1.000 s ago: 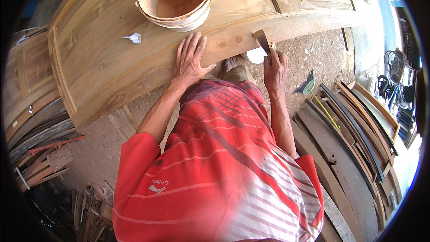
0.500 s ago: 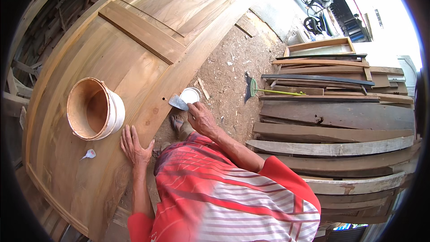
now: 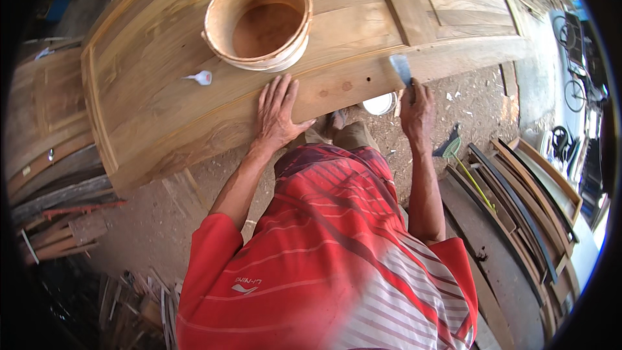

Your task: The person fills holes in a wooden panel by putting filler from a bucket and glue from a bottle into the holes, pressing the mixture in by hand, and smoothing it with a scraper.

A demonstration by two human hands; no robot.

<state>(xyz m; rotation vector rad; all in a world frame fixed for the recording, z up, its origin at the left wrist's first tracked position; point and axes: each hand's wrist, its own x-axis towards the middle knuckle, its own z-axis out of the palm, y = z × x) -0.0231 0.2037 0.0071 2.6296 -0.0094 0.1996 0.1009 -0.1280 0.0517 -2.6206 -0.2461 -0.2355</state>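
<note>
My left hand [image 3: 278, 111] rests on the near edge of a large panelled wooden door [image 3: 175, 116], its fingers stretched out and holding nothing. In my right hand [image 3: 418, 109] is a putty knife [image 3: 400, 69], its wide metal blade at the door's near edge, right of a small dark hole. The handle is mostly hidden by my fingers. A white bucket [image 3: 278, 61] with a brown-stained inside stands on the door, beyond my left hand. Left of it lies a small white nozzle-like piece [image 3: 203, 78]. Below the door edge a white round tub [image 3: 379, 104] shows in part.
Stacked boards [image 3: 512, 240] lie on the right, and a green rake-like tool [image 3: 451, 148] with a yellow-green handle is by them. Scrap wood [image 3: 139, 298] is piled at lower left. Wood chips litter the ground [image 3: 476, 94]. A bicycle [image 3: 573, 96] stands far right.
The view has turned, so the door now runs across the top. The putty knife has moved from over the white tub to the door's edge. My left hand stays on the door.
</note>
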